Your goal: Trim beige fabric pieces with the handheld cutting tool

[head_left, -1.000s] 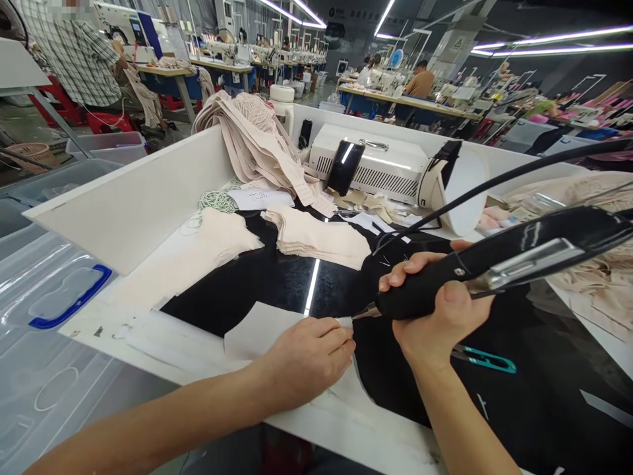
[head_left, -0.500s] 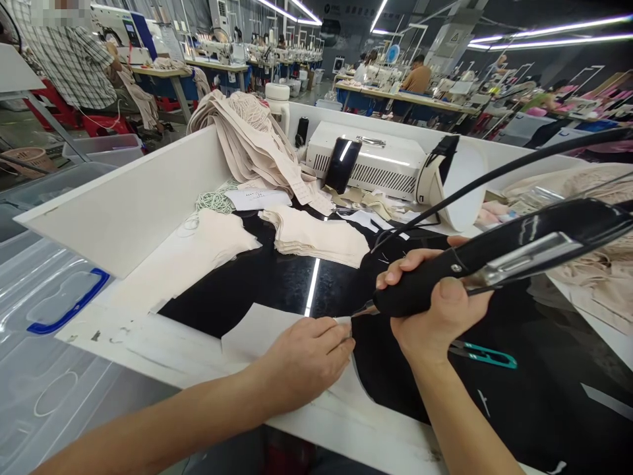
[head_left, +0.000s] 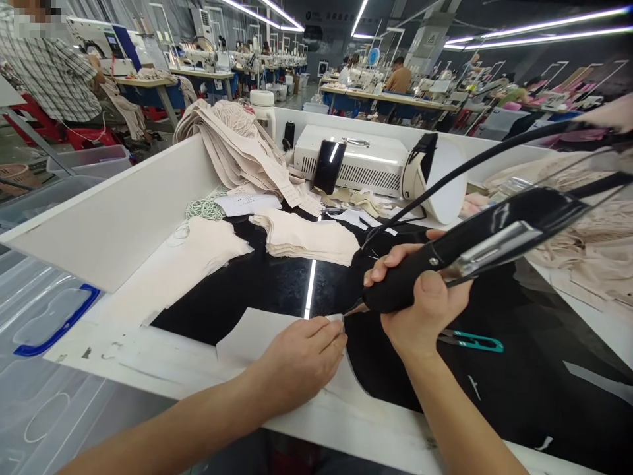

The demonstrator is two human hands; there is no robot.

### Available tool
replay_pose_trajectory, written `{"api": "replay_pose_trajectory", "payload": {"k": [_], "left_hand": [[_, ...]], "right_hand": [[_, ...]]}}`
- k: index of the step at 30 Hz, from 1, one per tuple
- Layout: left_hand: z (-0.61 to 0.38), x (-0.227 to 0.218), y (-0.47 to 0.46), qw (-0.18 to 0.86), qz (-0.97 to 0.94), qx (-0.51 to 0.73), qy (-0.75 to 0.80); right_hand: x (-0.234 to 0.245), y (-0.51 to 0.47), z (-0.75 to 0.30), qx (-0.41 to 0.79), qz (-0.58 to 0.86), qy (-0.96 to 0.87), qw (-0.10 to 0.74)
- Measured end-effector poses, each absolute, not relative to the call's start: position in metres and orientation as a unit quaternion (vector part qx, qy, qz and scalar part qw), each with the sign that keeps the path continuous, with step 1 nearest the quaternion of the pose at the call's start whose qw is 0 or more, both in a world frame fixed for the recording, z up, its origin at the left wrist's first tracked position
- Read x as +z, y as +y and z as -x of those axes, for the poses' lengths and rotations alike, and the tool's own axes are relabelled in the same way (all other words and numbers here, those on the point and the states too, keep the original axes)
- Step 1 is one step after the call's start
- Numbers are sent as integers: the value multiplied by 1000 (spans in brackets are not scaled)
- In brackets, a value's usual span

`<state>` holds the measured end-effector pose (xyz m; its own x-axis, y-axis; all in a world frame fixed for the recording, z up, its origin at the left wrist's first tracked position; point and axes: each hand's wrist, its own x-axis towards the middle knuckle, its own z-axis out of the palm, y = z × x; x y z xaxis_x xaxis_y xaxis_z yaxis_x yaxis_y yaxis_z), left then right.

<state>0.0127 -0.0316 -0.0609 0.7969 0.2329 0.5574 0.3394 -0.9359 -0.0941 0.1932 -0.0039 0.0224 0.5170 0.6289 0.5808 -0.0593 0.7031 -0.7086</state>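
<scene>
My left hand (head_left: 301,359) is closed over the right edge of a white fabric piece (head_left: 252,333), its fingertips bunched at the top corner. The piece lies on the glossy black tabletop (head_left: 277,284). My right hand (head_left: 425,300) grips a thick black corded hand tool (head_left: 499,234) with a silver lever along its side. From its front end a thin metal tip points left, close to my left fingertips and the fabric corner. Whether the tip touches the fabric, I cannot tell. Teal thread snips (head_left: 477,341) lie just beyond my right wrist.
Behind the hands lies a stack of cream fabric pieces (head_left: 311,239); another cream pile (head_left: 198,254) is at left. A phone (head_left: 329,165) leans on a vented white box (head_left: 366,161). The tool's black cable (head_left: 459,175) arches across the right side. A white side panel (head_left: 133,204) borders the left.
The view has turned slightly right, so the table and everything on it appear farther left. Both hands keep their grips, and the tool's tip stays near the fabric corner.
</scene>
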Motion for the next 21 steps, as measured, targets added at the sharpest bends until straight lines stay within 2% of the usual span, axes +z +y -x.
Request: {"api": "replay_pose_trajectory", "payload": {"k": [9, 21], "left_hand": [[-12, -58, -31, 138, 938, -287, -139], [-14, -55, -31, 144, 934, -297, -137]], "right_hand": [[21, -3, -187, 208, 338, -434, 809], [16, -3, -187, 216, 321, -451, 804]]}}
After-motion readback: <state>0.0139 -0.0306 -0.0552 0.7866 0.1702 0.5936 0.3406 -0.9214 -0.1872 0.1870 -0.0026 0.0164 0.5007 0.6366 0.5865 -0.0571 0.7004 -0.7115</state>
